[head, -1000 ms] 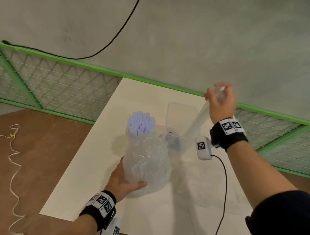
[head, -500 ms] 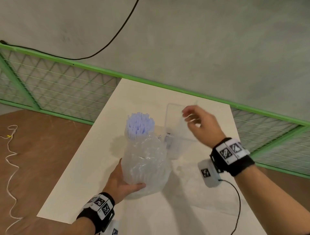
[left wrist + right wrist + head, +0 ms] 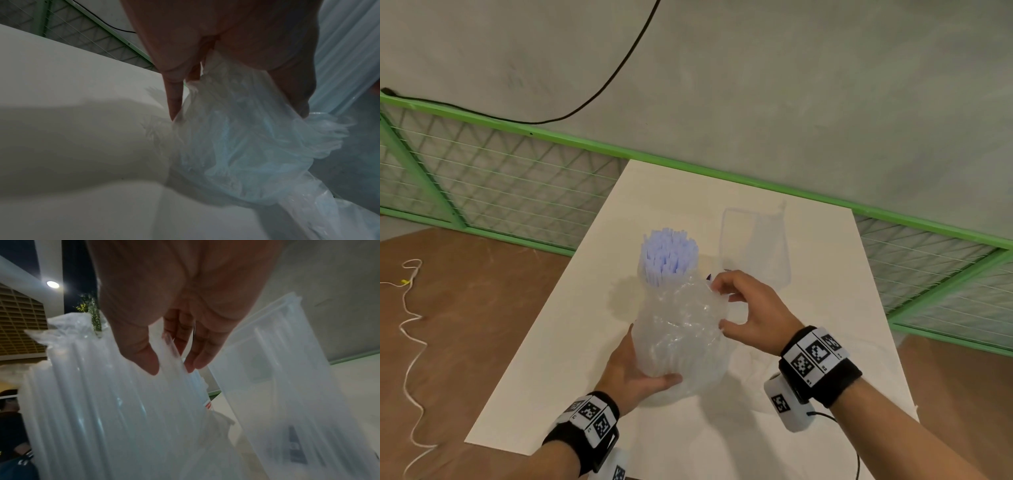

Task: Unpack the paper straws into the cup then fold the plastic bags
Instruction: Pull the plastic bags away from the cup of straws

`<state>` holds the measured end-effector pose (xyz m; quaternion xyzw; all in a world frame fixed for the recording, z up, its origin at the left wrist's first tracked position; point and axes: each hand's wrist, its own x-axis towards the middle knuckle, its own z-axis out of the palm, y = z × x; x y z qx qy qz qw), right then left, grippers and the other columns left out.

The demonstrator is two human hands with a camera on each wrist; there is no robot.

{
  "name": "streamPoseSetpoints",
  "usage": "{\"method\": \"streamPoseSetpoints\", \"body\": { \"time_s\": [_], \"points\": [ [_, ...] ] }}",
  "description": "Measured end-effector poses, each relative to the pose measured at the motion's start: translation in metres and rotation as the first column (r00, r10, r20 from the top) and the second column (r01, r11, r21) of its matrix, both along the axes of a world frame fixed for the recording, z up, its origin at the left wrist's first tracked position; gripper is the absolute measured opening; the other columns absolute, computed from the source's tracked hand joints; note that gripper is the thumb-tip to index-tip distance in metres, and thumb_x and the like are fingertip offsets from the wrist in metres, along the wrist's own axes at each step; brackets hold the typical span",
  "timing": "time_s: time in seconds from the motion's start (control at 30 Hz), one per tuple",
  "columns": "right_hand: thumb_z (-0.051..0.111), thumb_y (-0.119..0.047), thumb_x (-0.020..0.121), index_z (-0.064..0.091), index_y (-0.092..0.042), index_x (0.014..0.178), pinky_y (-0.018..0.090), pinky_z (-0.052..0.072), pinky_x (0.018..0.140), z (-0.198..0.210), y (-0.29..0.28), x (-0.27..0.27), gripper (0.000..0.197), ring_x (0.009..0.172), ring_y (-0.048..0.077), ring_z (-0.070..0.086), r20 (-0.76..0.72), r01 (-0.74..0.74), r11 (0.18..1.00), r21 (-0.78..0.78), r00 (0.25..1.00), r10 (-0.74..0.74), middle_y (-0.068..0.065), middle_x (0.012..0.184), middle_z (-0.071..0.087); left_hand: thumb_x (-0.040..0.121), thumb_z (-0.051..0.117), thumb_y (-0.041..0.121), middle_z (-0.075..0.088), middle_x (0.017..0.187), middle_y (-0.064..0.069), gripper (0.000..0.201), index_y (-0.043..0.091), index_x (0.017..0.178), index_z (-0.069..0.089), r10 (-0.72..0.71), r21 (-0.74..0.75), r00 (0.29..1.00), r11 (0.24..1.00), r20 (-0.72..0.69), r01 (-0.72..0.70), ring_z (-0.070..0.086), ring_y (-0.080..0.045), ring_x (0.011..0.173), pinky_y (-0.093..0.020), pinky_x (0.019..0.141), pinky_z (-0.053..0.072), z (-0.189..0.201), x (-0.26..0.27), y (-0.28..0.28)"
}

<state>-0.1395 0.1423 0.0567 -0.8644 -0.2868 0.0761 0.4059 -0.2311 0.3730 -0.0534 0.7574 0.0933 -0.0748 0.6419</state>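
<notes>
A crumpled clear plastic bag point(image 3: 681, 339) stands on the white table point(image 3: 585, 325), with a bundle of pale lilac paper straws point(image 3: 669, 255) sticking out of its top. My left hand point(image 3: 640, 370) grips the bag's base from the left, thumb in front; the left wrist view shows its fingers point(image 3: 174, 104) sunk into the plastic point(image 3: 246, 146). My right hand point(image 3: 724, 305) pinches the bag's right side. In the right wrist view a straw-shaped ridge sits between its thumb and fingers point(image 3: 170, 366). Behind stands a tall clear cup point(image 3: 755, 246) point(image 3: 287, 386) with one straw point(image 3: 781, 219) in it.
A green mesh fence point(image 3: 517, 178) runs along the table's far and left sides below a grey wall. A faint flat sheet of clear plastic point(image 3: 753, 377) lies on the table under my right wrist. A white cord point(image 3: 410, 325) trails on the brown floor.
My right hand let go of a straw at the cup, then came down and left to the bag's right side. The left hand stayed on the bag's base.
</notes>
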Motion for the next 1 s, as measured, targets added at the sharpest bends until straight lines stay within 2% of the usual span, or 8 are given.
{"method": "streamPoseSetpoints", "body": {
  "time_s": [0.1, 0.2, 0.37, 0.57, 0.67, 0.73, 0.83, 1.0],
  "points": [
    [0.071, -0.005, 0.076, 0.055, -0.024, 0.103, 0.029, 0.049, 0.089, -0.005, 0.004, -0.001, 0.037, 0.098, 0.006, 0.057, 0.023, 0.041, 0.998, 0.042, 0.999, -0.042, -0.010, 0.105, 0.059, 0.048, 0.098, 0.025, 0.069, 0.112, 0.012, 0.088, 0.027, 0.124, 0.054, -0.024, 0.012, 1.000, 1.000, 0.005, 0.024, 0.063, 0.003, 0.104, -0.011, 0.083, 0.049, -0.001, 0.000, 0.000],
    [0.069, -0.007, 0.081, 0.053, -0.024, 0.100, 0.021, 0.047, 0.087, -0.010, 0.007, -0.004, 0.031, 0.097, 0.006, 0.057, 0.027, 0.048, 0.997, 0.061, 0.998, -0.050, -0.010, 0.102, 0.060, 0.047, 0.098, 0.029, 0.070, 0.111, 0.012, 0.088, 0.027, 0.124, 0.056, -0.020, 0.020, 1.000, 1.000, -0.001, 0.020, 0.064, 0.003, 0.103, -0.010, 0.082, 0.049, -0.003, 0.001, 0.002],
    [0.066, -0.013, 0.087, 0.046, -0.031, 0.112, 0.010, 0.040, 0.083, -0.022, 0.008, -0.010, 0.037, 0.094, 0.007, 0.055, 0.074, 0.084, 0.992, 0.094, 0.993, -0.091, -0.008, 0.098, 0.057, 0.045, 0.097, 0.039, 0.069, 0.113, 0.015, 0.091, 0.029, 0.125, 0.055, -0.037, 0.049, 0.999, 0.998, 0.012, 0.036, 0.063, 0.002, 0.106, -0.021, 0.091, 0.049, -0.003, 0.002, 0.004],
    [0.057, -0.020, 0.092, 0.049, -0.025, 0.113, 0.014, 0.039, 0.087, -0.031, 0.013, -0.012, 0.023, 0.099, 0.002, 0.051, 0.196, 0.114, 0.988, 0.107, 0.972, -0.133, -0.014, 0.107, 0.052, 0.044, 0.097, 0.042, 0.068, 0.113, 0.017, 0.093, 0.031, 0.126, 0.053, -0.028, 0.067, 0.999, 0.997, 0.017, 0.027, 0.062, 0.002, 0.108, -0.021, 0.092, 0.048, -0.003, 0.002, 0.003],
    [0.055, -0.015, 0.095, 0.041, -0.034, 0.125, 0.017, 0.040, 0.094, -0.031, 0.016, -0.014, 0.039, 0.107, 0.004, 0.056, 0.126, 0.119, 0.984, 0.135, 0.983, -0.137, -0.024, 0.120, 0.050, 0.046, 0.097, 0.040, 0.068, 0.113, 0.018, 0.092, 0.032, 0.126, 0.053, -0.024, 0.061, 1.000, 0.998, 0.017, 0.023, 0.062, 0.003, 0.108, -0.022, 0.093, 0.048, -0.003, 0.001, 0.002],
    [0.055, -0.012, 0.095, 0.037, -0.038, 0.131, 0.015, 0.040, 0.096, -0.030, 0.017, -0.014, 0.048, 0.110, 0.004, 0.055, 0.110, 0.119, 0.985, 0.126, 0.985, -0.133, -0.021, 0.121, 0.052, 0.047, 0.097, 0.036, 0.068, 0.112, 0.018, 0.090, 0.032, 0.125, 0.054, -0.018, 0.056, 1.000, 0.998, 0.020, 0.017, 0.062, 0.004, 0.106, -0.019, 0.091, 0.047, -0.002, 0.001, 0.002],
    [0.057, -0.012, 0.094, 0.046, -0.028, 0.134, 0.012, 0.038, 0.092, -0.031, 0.017, -0.012, 0.045, 0.104, 0.000, 0.051, 0.190, 0.121, 0.988, 0.094, 0.972, -0.137, -0.008, 0.114, 0.055, 0.046, 0.098, 0.034, 0.068, 0.112, 0.018, 0.089, 0.033, 0.124, 0.054, -0.011, 0.044, 1.000, 0.999, 0.017, 0.010, 0.062, 0.004, 0.106, -0.019, 0.091, 0.047, -0.002, 0.001, 0.001],
    [0.055, -0.023, 0.093, 0.056, -0.017, 0.116, 0.010, 0.036, 0.093, -0.032, 0.016, -0.011, 0.023, 0.106, 0.001, 0.051, 0.231, 0.122, 0.987, 0.108, 0.962, -0.144, -0.007, 0.112, 0.056, 0.046, 0.098, 0.033, 0.069, 0.112, 0.016, 0.091, 0.029, 0.125, 0.054, -0.006, 0.041, 1.000, 0.999, 0.018, 0.006, 0.062, 0.004, 0.105, -0.020, 0.091, 0.048, -0.003, 0.000, 0.002]
  ]
}}
